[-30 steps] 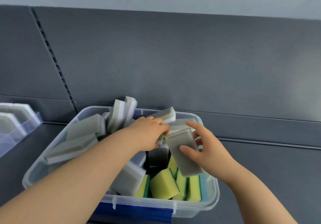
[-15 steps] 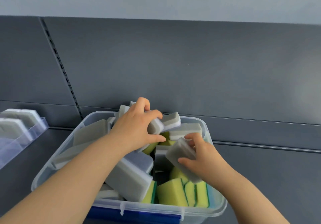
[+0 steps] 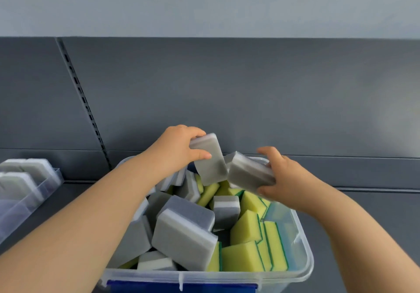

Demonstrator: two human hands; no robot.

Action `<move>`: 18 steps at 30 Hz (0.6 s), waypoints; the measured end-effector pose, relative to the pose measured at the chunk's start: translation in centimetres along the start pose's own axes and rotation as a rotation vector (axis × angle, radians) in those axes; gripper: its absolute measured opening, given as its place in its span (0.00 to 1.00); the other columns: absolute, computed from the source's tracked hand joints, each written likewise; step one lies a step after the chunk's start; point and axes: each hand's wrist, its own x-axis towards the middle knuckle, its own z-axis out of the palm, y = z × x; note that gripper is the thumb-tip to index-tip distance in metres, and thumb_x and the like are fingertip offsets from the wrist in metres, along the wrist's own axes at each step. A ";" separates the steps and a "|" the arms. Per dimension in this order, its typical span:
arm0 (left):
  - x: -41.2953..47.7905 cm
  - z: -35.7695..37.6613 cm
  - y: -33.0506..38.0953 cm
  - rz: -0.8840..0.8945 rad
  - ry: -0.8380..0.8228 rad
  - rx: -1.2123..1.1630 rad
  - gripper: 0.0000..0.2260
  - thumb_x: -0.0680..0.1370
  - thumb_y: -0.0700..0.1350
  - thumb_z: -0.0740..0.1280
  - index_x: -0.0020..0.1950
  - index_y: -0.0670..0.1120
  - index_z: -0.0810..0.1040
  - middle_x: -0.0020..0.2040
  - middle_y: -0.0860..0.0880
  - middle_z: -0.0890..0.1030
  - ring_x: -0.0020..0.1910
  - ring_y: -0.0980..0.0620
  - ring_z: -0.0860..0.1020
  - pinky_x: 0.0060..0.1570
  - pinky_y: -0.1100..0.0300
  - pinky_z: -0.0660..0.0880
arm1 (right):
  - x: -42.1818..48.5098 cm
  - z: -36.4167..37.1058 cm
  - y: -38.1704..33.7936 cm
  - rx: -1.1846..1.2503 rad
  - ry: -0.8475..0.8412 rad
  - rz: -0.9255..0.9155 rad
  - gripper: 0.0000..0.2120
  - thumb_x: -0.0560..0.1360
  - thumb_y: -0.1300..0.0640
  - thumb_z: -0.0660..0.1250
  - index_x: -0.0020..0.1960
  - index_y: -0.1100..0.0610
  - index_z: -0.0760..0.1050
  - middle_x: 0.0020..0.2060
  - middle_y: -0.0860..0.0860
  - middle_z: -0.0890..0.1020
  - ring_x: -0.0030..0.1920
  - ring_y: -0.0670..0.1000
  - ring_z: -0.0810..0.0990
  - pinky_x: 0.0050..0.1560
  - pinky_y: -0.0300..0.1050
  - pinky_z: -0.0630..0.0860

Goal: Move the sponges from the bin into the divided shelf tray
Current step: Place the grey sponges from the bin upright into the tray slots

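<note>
head view: left hand (image 3: 179, 150) clamped grey-white sponge (image 3: 210, 159), right hand (image 3: 287, 180) clamped second grey sponge (image 3: 248, 172), both raised above clear bin (image 3: 302, 267) at frame centre, likely for carrying to divided tray (image 3: 48, 182), left edge.

Loose sponges (image 3: 184, 236) are crowding the bin (image 3: 310, 261), leaving a gap by its right wall. Above its far rim, the left hand (image 3: 175, 149) and right hand (image 3: 288, 179) are blocking the air, their grey sponges (image 3: 210, 163) almost touching. The panel (image 3: 250, 92) is closing off the back. Bare shelf (image 3: 75, 192) is lying open between bin and tray (image 3: 43, 190).
</note>
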 end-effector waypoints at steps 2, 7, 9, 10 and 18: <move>0.0 0.0 -0.3 -0.031 -0.030 -0.060 0.26 0.70 0.52 0.74 0.66 0.53 0.73 0.58 0.54 0.76 0.42 0.58 0.74 0.51 0.63 0.70 | 0.0 -0.2 -0.3 0.100 0.078 0.073 0.29 0.68 0.51 0.72 0.62 0.49 0.59 0.51 0.50 0.73 0.45 0.50 0.74 0.41 0.40 0.70; -0.1 -0.6 -0.6 0.054 0.030 0.054 0.17 0.73 0.59 0.67 0.61 0.57 0.75 0.50 0.59 0.75 0.48 0.59 0.73 0.49 0.62 0.69 | -0.8 0.6 -0.2 0.165 0.197 0.067 0.18 0.69 0.47 0.71 0.51 0.48 0.64 0.43 0.44 0.72 0.39 0.41 0.72 0.33 0.33 0.65; 0.0 -1.0 -0.5 0.076 0.068 0.010 0.14 0.74 0.58 0.65 0.59 0.58 0.76 0.48 0.58 0.74 0.48 0.60 0.73 0.46 0.65 0.68 | -1.0 1.1 0.0 0.181 0.196 0.039 0.15 0.72 0.47 0.68 0.52 0.47 0.65 0.46 0.44 0.72 0.42 0.41 0.71 0.35 0.32 0.64; 0.0 -1.2 -0.4 0.085 0.083 -0.019 0.13 0.75 0.57 0.64 0.58 0.57 0.77 0.48 0.58 0.75 0.48 0.60 0.73 0.45 0.66 0.68 | -1.1 1.3 0.2 0.186 0.188 0.038 0.14 0.72 0.47 0.68 0.53 0.46 0.64 0.49 0.45 0.71 0.43 0.42 0.71 0.36 0.31 0.64; -0.7 -0.8 0.4 0.042 0.121 -0.319 0.16 0.73 0.56 0.68 0.61 0.56 0.75 0.52 0.57 0.78 0.46 0.58 0.80 0.46 0.63 0.78 | -2.2 2.5 0.6 0.255 0.173 0.098 0.23 0.71 0.55 0.70 0.59 0.45 0.61 0.53 0.46 0.69 0.48 0.47 0.73 0.28 0.32 0.73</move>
